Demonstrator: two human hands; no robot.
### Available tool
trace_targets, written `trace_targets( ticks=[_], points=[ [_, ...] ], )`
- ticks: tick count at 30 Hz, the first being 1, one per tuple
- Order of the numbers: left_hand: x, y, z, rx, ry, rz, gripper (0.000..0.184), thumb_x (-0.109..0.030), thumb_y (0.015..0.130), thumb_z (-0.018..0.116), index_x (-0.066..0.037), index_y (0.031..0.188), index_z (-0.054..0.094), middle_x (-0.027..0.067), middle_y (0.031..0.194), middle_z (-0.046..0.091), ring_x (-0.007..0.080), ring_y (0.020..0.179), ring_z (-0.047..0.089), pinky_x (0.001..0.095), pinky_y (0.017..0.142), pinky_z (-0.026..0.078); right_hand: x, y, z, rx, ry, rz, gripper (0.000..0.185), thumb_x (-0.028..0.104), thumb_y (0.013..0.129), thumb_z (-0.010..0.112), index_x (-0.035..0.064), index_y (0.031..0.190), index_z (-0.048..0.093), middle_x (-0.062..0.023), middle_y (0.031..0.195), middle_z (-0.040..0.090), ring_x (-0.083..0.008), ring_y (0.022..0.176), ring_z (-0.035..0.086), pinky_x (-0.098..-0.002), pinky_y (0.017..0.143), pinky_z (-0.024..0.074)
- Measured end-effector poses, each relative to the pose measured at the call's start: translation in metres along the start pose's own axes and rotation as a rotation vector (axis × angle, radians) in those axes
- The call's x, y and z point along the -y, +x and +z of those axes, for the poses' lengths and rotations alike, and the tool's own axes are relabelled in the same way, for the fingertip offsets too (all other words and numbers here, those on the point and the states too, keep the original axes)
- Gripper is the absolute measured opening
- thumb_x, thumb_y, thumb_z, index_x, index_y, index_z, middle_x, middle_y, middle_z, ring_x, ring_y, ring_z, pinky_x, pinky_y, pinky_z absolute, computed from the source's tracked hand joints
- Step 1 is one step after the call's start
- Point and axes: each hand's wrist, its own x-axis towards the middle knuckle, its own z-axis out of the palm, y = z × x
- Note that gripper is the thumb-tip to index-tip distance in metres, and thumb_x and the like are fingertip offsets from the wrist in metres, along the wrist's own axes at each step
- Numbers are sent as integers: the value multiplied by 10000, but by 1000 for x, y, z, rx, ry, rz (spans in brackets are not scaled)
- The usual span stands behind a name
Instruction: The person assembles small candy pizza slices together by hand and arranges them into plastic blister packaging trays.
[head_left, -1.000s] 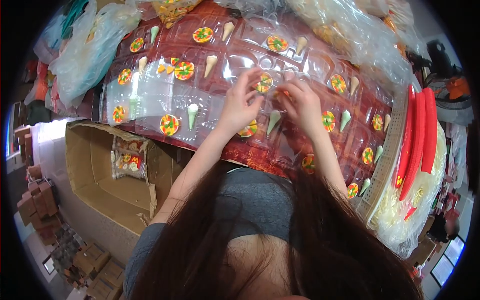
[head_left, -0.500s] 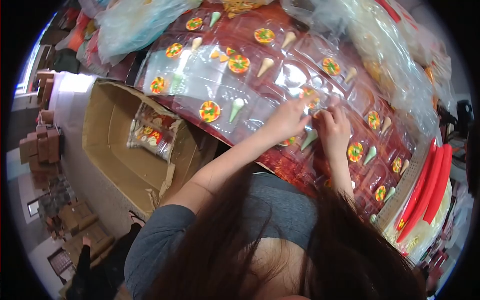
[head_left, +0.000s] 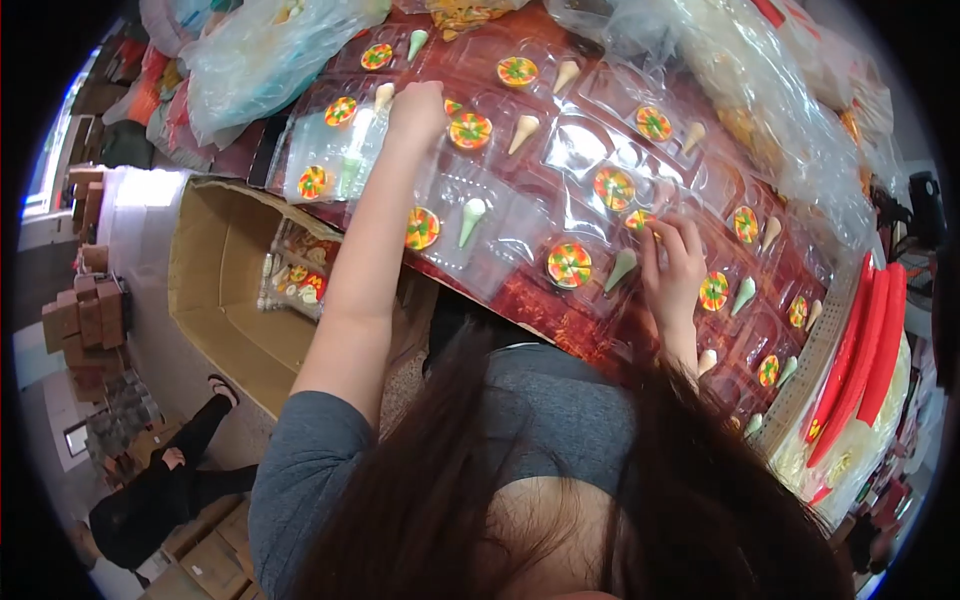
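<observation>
Clear plastic blister trays (head_left: 500, 205) cover the dark red table, many holding a round toy pizza (head_left: 613, 188) and a toy ice cream cone (head_left: 473, 222). My left hand (head_left: 416, 112) reaches to the far left trays, its fingers closed and pointing down beside a toy pizza (head_left: 470, 130); what they hold is hidden. Nearer to me on the right, my right hand (head_left: 674, 258) has its fingers bent together at a small toy pizza slice (head_left: 638, 219). Below it lie another toy pizza (head_left: 569, 265) and a green toy cone (head_left: 621, 268).
An open cardboard box (head_left: 225, 290) with packaged toys stands left, below the table edge. Plastic bags (head_left: 270, 65) pile up along the back. Long red pieces (head_left: 850, 360) lie at a basket (head_left: 800, 395) on the right. Another person (head_left: 165, 500) sits at lower left.
My left hand has moved from the middle tray to the far left trays, uncovering the toy pizza there. My right hand stays near the same tray. The other person shows more fully.
</observation>
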Motion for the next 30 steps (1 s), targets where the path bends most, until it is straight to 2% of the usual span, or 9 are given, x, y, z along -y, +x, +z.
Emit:
trace_targets(
  ticks=[4,8,10,12,16,21,27,28,30],
  points=[
    [3,19,19,-51,-85,69,310,-67,716,629,-71,1025,655,144,926,678,348,891,631,405,793,502,8,-3,-9,-50,25,-20,118,-2,793,639,18,909,627,-66,962,589,-207,786,566,-287,686,457],
    [12,29,33,-49,-170,303,272,-49,710,630,-112,974,651,109,817,670,335,782,631,394,719,504,6,-14,-17,-82,16,8,113,-7,788,640,14,898,631,-64,954,590,-192,763,559,-275,667,451],
    [16,29,25,17,-155,348,231,-52,711,634,-84,940,642,66,730,642,268,660,605,346,631,486,2,-15,-24,-95,7,16,109,-9,784,642,13,891,633,-62,951,591,-181,749,554,-268,657,447],
    [27,32,27,81,-378,319,184,-48,708,646,-63,891,642,30,686,607,161,615,565,280,575,452,-1,-18,-29,-101,-13,27,109,-2,781,646,17,888,637,-61,954,596,-189,750,562,-272,655,454],
    [34,31,15,200,-540,190,84,-41,710,652,-49,793,637,37,661,603,104,609,547,224,574,454,-3,-17,-29,-119,-21,44,107,19,773,658,30,880,651,-60,964,611,-210,752,586,-283,648,475],
    [35,23,4,157,-935,182,93,-17,745,644,-44,830,615,13,735,613,91,665,561,189,613,446,5,-6,-23,-122,101,18,100,-7,789,629,9,886,641,-49,940,605,-153,726,541,-244,623,438],
    [-8,-13,-2,516,-1944,257,185,-23,819,600,-82,991,565,76,1035,602,130,869,594,162,724,482,31,21,8,43,541,160,123,10,802,639,3,924,654,-41,944,627,-104,766,555,-216,658,460],
    [-25,-25,2,526,-1948,261,185,-23,819,600,-82,991,565,76,1035,602,130,869,594,162,724,482,39,27,13,40,533,164,123,10,802,639,3,924,654,-41,944,627,-104,766,555,-216,658,460],
    [-74,-57,9,760,-2193,431,185,-32,828,581,-78,1005,551,98,1082,588,148,918,587,178,739,490,51,36,19,98,927,360,122,6,812,643,-9,933,648,-59,934,634,-104,803,577,-212,687,475]
  ],
)
